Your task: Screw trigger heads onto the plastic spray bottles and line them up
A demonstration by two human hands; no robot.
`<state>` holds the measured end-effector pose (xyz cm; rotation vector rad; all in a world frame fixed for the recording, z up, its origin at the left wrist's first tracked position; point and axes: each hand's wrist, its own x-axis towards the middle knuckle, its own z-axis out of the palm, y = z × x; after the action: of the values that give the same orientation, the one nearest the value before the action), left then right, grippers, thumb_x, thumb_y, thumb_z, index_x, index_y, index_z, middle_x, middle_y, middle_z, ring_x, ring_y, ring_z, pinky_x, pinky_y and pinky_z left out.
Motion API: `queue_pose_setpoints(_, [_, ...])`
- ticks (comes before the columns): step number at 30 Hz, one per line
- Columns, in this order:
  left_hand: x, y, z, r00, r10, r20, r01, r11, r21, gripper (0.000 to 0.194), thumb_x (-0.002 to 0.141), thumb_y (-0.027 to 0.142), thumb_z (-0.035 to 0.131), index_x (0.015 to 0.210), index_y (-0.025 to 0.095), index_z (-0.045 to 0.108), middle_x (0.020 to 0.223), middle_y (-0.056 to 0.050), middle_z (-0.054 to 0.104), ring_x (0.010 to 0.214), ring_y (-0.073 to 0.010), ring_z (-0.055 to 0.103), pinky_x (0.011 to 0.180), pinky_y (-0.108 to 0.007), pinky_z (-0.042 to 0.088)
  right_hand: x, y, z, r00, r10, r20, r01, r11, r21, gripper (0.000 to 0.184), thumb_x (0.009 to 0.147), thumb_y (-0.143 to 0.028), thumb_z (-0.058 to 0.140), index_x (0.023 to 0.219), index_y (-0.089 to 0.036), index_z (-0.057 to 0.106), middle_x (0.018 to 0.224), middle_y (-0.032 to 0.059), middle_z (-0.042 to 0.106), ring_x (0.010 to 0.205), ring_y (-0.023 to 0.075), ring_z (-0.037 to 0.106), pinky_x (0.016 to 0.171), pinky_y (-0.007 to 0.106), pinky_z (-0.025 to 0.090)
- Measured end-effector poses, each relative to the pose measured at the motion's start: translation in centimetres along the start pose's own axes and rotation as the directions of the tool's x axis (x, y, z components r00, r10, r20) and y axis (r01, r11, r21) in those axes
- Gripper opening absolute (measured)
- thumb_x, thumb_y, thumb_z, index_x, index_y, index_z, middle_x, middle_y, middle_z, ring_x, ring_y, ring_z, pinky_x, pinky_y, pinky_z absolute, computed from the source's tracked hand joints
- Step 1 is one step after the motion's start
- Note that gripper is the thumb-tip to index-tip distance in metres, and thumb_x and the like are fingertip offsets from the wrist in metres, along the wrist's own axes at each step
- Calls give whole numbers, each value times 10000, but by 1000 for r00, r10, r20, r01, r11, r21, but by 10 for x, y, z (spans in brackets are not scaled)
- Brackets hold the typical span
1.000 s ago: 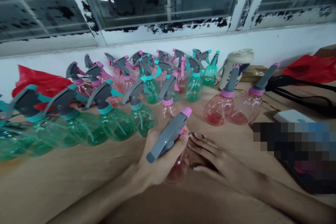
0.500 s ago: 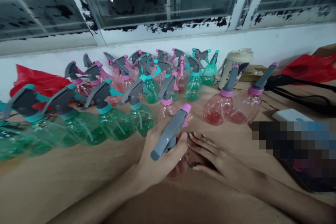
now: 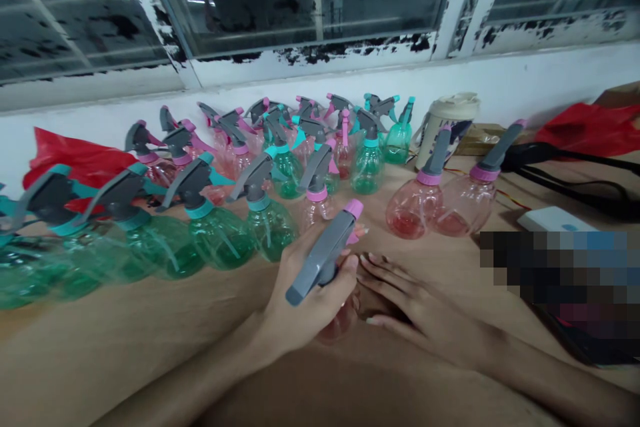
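Observation:
My left hand (image 3: 303,290) is closed round the neck of a pink spray bottle (image 3: 340,321), whose grey trigger head with a pink nozzle points away to the upper right. The bottle's lower part shows under my fingers, close to the tabletop. Just right of it, my right hand (image 3: 417,303) lies on the table with its fingers stretched out toward the bottle, holding nothing. Beyond my left hand stands another pink spray bottle (image 3: 317,208). A row of green spray bottles (image 3: 220,233) runs off to the left, and two pink spray bottles (image 3: 414,208) stand beyond my right hand.
More pink and green bottles crowd the wall at the back. A pale cup (image 3: 450,123), red plastic bags (image 3: 590,130), a black strap (image 3: 575,180) and a white box (image 3: 555,221) are on the right. A blurred-out patch covers the right edge.
The view has shifted very slightly. Both hands and the held spray bottle stay in practically the same place.

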<state>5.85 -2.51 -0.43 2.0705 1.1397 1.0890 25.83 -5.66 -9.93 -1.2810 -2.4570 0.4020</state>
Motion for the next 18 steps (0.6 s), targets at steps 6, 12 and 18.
queue_pose_setpoints(6, [3,6,-3,999,25,24,-24,998,-51,63,759,194,525,792,242,551,731,13,621,631,-158,579,655,-305,524,0,2,3,1000,-15,-20,15,1000,3,562,892,-466,431,1398,-258,300,1465,37,311,1345,227,253,1094,464,257])
queue_pose_setpoints(12, [4,5,-4,997,67,50,-63,995,-74,71,765,172,527,739,237,539,683,33,584,596,-132,566,605,-258,505,0,0,0,1000,-17,-6,17,1000,-17,548,902,-470,405,1391,-238,320,1465,42,310,1347,218,248,1102,454,241])
queue_pose_setpoints(18, [4,2,-1,998,54,11,-54,997,53,51,747,204,523,724,244,501,670,28,542,605,-156,539,589,-287,489,1,1,1,1000,-25,-2,25,999,-21,568,904,-475,396,1405,-231,286,1470,43,296,1355,212,222,1101,443,243])
